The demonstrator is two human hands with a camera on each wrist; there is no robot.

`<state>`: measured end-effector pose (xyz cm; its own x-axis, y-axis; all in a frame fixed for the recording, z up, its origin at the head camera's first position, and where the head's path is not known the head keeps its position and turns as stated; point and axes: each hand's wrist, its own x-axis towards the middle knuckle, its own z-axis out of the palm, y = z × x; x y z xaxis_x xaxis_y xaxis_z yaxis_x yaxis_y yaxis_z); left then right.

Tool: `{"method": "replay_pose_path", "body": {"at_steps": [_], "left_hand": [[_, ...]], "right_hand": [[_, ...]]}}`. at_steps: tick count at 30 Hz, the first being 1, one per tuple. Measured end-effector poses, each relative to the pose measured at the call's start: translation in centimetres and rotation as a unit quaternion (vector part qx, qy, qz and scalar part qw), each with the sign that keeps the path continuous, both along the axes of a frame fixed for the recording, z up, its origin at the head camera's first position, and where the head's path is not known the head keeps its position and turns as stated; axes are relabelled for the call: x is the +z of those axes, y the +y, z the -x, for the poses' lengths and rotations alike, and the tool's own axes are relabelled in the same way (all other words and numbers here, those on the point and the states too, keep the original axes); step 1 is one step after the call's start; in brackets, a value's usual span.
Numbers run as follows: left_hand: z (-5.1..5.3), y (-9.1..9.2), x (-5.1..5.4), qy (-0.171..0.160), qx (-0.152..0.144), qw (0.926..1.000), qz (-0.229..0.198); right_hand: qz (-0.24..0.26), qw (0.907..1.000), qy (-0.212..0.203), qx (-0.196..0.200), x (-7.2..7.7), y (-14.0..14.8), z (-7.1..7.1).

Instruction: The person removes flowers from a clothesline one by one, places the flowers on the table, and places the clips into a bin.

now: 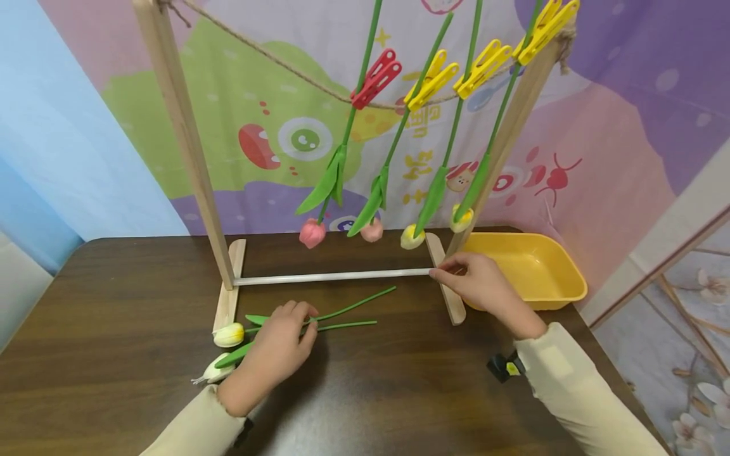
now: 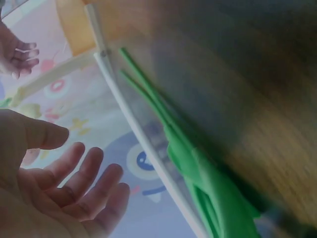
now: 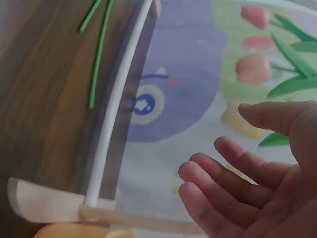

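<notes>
My left hand (image 1: 279, 345) hovers over two artificial tulips lying on the table, a yellow-and-white one (image 1: 229, 335) and a whitish one (image 1: 217, 369). In the left wrist view its fingers are loosely bent beside the green leaves (image 2: 213, 188), with nothing in them. At the right end of the white rod (image 1: 336, 277) is my right hand (image 1: 479, 285). The right wrist view shows its fingers relaxed and apart from the thumb, holding nothing. Whether either hand touches anything in the head view is hard to tell.
A wooden frame (image 1: 188, 139) carries a rope (image 1: 274, 58). From it hang several tulips, heads down, including a pink one (image 1: 312, 234), clipped by a red clothespin (image 1: 376, 79) and yellow clothespins (image 1: 483, 69). A yellow basin (image 1: 570, 278) stands behind my right hand.
</notes>
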<state>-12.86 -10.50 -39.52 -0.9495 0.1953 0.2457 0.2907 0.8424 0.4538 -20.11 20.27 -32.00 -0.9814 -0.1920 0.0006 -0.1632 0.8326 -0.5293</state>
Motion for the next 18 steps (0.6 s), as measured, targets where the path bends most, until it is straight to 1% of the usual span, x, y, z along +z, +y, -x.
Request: {"method": "replay_pose_path", "body": {"at_steps": [5,7,10,14,18], "left_hand": [[-0.1,-0.6,1.3,0.011,0.007,0.9985,-0.054],[0.0,-0.8,1.9,0.020,0.011,0.9971,-0.073],[0.1,-1.0,2.8,0.050,0.019,0.9936,-0.100],[0.3,-1.2,4.1,0.085,0.027,0.9872,-0.132],[0.7,-1.3,5.4,0.115,0.021,0.9799,-0.162]], "right_hand": [[0.005,0.9999,0.002,0.009,0.9,-1.1,-0.5],[0.011,0.9998,0.006,0.014,1.3,-1.5,-0.6],[0.027,0.9993,0.014,0.024,1.8,-2.2,-0.7],[0.063,0.9972,0.021,0.035,2.7,-3.0,-0.8],[0.089,0.9950,0.024,0.037,3.8,-3.8,-0.9]]}}
